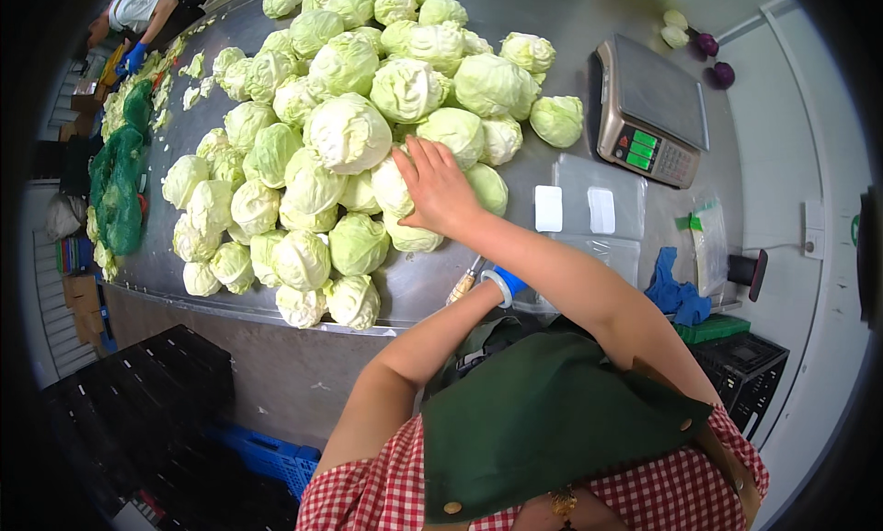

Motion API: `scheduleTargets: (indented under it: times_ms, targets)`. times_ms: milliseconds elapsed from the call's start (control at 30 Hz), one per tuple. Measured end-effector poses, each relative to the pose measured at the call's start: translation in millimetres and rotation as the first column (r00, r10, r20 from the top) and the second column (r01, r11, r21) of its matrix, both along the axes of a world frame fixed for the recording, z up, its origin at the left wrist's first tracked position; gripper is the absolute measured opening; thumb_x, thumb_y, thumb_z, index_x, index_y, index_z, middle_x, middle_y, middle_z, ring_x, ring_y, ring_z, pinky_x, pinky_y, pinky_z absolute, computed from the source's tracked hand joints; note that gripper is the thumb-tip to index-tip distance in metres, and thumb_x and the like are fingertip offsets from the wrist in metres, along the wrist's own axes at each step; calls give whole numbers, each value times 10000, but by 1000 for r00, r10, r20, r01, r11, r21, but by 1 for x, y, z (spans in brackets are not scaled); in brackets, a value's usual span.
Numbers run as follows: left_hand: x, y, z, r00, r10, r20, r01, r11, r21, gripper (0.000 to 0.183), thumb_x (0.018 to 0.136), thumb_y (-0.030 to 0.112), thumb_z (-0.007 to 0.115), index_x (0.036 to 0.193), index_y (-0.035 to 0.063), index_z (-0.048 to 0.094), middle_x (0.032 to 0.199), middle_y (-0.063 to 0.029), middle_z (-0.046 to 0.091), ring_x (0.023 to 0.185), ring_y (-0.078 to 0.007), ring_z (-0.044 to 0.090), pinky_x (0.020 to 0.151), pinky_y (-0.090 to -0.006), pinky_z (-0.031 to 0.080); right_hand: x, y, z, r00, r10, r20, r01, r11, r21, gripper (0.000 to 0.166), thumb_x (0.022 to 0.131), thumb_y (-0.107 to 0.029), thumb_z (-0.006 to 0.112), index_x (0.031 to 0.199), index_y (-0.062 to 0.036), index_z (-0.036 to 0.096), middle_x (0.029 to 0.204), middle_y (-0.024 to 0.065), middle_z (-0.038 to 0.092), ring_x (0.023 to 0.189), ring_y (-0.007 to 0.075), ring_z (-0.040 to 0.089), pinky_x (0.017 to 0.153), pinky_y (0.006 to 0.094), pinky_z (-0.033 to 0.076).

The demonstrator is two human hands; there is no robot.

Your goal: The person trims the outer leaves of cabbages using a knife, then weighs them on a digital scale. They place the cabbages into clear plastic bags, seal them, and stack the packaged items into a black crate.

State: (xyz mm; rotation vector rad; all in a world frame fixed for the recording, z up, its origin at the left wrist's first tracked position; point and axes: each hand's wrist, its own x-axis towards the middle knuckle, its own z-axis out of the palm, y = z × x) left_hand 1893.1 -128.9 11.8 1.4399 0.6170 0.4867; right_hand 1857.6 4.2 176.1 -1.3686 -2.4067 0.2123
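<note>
My right hand (441, 189) rests on a pale green cabbage (390, 190) at the near right side of a large heap of cabbages. Its thumb and fingers are spread, and the cabbage sits among the others. A bigger cabbage (348, 133) lies on top, just beyond the fingertips. Under my right forearm, my left hand (510, 281) is mostly hidden; a strip of blue glove shows above a pale bangle (497, 287). What the left hand holds is out of sight. Beside that wrist lies a tool with a wooden handle (461, 288), partly covered by my arms.
A digital scale (655, 110) stands right on the metal table (407, 293). Near it are clear plastic bags (599, 179), a blue glove (676, 289) and purple cabbages (723, 74). Green netting (117, 186) and leaf scraps lie left, near another person (145, 10). Black crates (145, 386) stand below.
</note>
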Motion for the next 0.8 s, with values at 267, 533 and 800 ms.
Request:
scheduleTargets:
  times_ms: [267, 533, 800]
  targets:
    - [2, -28, -40, 974, 36, -224, -30, 999, 26, 514, 1016, 364, 488, 1451, 98, 427, 1507, -155, 416, 1381, -281, 396, 1147, -410, 303, 9, -1, -9, 974, 54, -222, -70, 995, -67, 1004, 547, -330, 856, 1382, -10, 401, 1334, 239, 426, 1236, 435, 433, 1113, 510, 320]
    - [-18, 21, 30, 957, 200, -210, -139, 952, 273, 266, 822, -17, 584, 1023, 69, 735, 1004, -157, 692, 930, -298, 663, 817, -392, 531, 217, 36, 56, 865, -379, -328, 399, 917, -8, 982, 532, -252, 882, 1381, -48, 431, 1332, 199, 476, 1254, 381, 453, 1082, 458, 382]
    - [-15, 42, 41, 938, 104, -332, -69, 991, 117, 293, 797, 64, 727, 1090, 79, 714, 1037, -110, 681, 903, -275, 669, 805, -349, 541, 458, 110, 30, 651, -457, 607, 416, 883, 219, 906, 554, -153, 857, 1382, -113, 492, 1347, 183, 462, 1244, 367, 452, 1036, 472, 401]
